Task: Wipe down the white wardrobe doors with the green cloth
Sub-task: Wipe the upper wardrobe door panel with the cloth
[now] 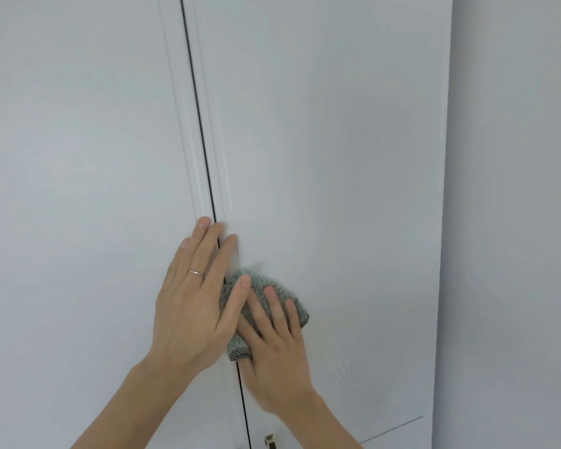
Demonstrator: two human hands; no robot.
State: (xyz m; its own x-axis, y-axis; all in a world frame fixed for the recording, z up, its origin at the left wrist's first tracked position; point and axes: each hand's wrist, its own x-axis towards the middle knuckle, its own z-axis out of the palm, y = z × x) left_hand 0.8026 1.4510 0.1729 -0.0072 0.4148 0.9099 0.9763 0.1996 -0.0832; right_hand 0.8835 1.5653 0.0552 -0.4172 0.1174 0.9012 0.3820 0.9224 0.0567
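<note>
Pressing the crumpled green knitted cloth (266, 306) flat against the right-hand white wardrobe door (337, 157), just beside the dark seam, my right hand (272, 348) lies on top of it with fingers straight and spread. My left hand (195, 293), fingers straight, rests flat across the seam onto the left white door (78, 157), its thumb touching the cloth. A brass handle (269, 441) shows below.

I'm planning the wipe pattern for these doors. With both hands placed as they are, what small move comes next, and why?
Probably sweep the right hand and green cloth rightward across the right door. The cloth sits pressed flat beside the dark seam, a broad stretch of that door lies to its right, and the left hand lies flat across the seam, seemingly steadying the doors.
</note>
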